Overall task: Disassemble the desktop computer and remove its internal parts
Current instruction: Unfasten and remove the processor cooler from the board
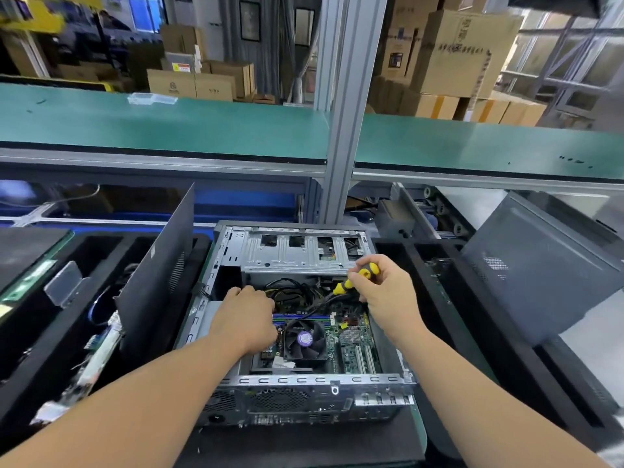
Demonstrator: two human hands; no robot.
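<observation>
Desktop computer case [304, 383] lies on its side, open face up, at the near edge of the table [420, 430], rear panel with ports toward the person. Inside: motherboard [354, 346] with a black CPU fan [305, 339] carrying a purple hub label, a silver drive cage [290, 253] along the far side, black cables [297, 292] bunched between cage and fan. Left hand [248, 319] reaches down into the case just left of the fan, fingers curled toward the cables; whether it grips anything cannot be told, since the fingertips are hidden. Right hand [385, 292] holds a yellow-and-black screwdriver [354, 278] by the handle, fingers wrapped around it, shaft angled down and left into the cable area; its tip is lost among the cables. A dark side panel [158, 275] stands tilted, leaning just left of the case. Left of that, black trays [67, 315] hold loose circuit boards and parts. To the right, a second grey case [540, 265] sits tilted on a black tray. A green shelf [169, 126] runs across behind, with cardboard boxes [462, 52] stacked beyond.
</observation>
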